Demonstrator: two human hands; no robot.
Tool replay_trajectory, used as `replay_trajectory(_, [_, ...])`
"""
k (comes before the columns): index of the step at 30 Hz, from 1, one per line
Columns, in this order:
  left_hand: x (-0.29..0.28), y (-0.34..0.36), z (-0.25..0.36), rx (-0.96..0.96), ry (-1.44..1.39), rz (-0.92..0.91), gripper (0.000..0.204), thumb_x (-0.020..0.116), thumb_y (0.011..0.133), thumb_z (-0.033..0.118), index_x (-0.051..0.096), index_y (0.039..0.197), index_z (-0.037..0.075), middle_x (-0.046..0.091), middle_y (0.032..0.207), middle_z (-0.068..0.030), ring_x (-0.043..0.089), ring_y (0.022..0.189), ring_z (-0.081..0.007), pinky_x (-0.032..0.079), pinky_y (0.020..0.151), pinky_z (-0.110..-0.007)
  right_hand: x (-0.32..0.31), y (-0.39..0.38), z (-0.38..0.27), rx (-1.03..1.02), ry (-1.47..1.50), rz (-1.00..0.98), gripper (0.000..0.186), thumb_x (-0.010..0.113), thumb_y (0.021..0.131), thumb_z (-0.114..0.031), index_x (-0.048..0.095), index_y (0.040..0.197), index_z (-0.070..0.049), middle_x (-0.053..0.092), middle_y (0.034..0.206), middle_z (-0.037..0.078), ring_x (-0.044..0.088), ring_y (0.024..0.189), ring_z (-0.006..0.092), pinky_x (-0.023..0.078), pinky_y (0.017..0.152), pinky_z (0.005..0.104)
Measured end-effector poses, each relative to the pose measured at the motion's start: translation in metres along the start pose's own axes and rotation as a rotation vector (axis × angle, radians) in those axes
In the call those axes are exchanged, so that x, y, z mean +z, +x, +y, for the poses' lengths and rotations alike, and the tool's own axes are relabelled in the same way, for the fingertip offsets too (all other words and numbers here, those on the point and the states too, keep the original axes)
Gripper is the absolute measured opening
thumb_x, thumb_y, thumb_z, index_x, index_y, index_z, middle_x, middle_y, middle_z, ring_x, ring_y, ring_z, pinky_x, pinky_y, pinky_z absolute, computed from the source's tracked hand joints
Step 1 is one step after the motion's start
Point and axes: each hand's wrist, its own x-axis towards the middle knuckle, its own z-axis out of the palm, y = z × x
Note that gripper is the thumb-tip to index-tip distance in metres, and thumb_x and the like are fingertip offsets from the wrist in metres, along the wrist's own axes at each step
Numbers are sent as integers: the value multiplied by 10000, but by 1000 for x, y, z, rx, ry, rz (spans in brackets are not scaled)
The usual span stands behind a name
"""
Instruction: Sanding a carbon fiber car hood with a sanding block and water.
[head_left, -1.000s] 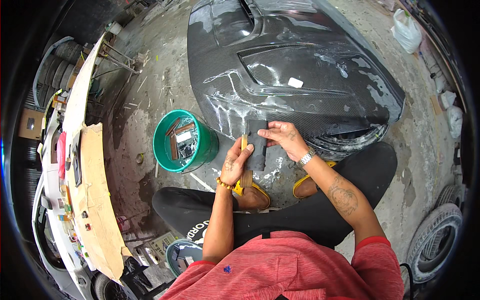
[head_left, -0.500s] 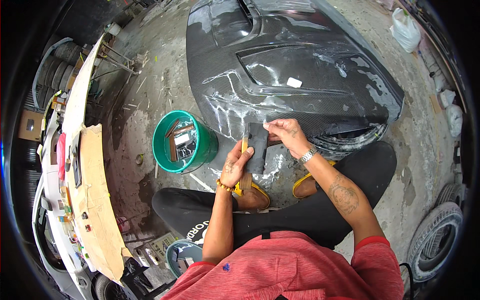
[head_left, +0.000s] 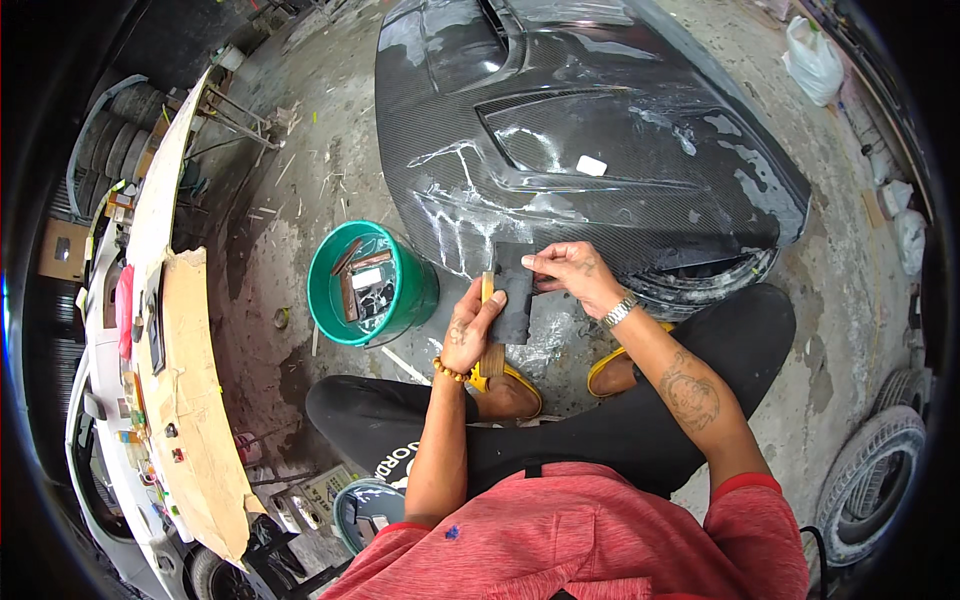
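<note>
R hand [head_left: 580,278] slid lower, pinching blk sheet [head_left: 516,312] L hand [head_left: 467,323] grips.

Left grip [head_left: 466,326] closed, right grip [head_left: 580,277] pinched and slightly farther forward, forearms [head_left: 685,395] angled inward

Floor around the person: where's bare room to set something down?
Bare concrete lies beyond the right knee, bordered by the black hood and tires. A stained patch lies between the green bucket and cardboard sheet, with a small roll in it. Crowded: around the yellow shoes, beneath the left hand with its dark sheet and wooden block.
</note>
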Motion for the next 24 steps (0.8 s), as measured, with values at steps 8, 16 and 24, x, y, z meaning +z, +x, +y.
replay_trajectory(8, [-2,2,2,52,46,30,344,577,1045,177,555,1333,-10,664,1158,-46,597,1042,-108,481,918,-268,-4,0,-2,68,26,-27,243,796,918,-254,731,987,-30,718,955,40,694,899,136,596,799,313])
replay_trajectory(16, [-6,2,2,26,-51,28,314,576,1039,156,570,1310,-2,674,1158,-51,625,1037,-122,501,910,-277,-8,3,6,33,55,-117,231,799,912,-204,718,1034,-25,720,985,65,705,923,157,604,841,336])
replay_trajectory(24, [-6,3,-1,64,20,52,327,583,1048,188,570,1316,0,673,1122,-38,596,1016,-104,484,904,-261,-4,0,-1,-8,-10,-67,220,812,899,-207,732,1005,-32,724,966,60,703,923,151,605,832,334])
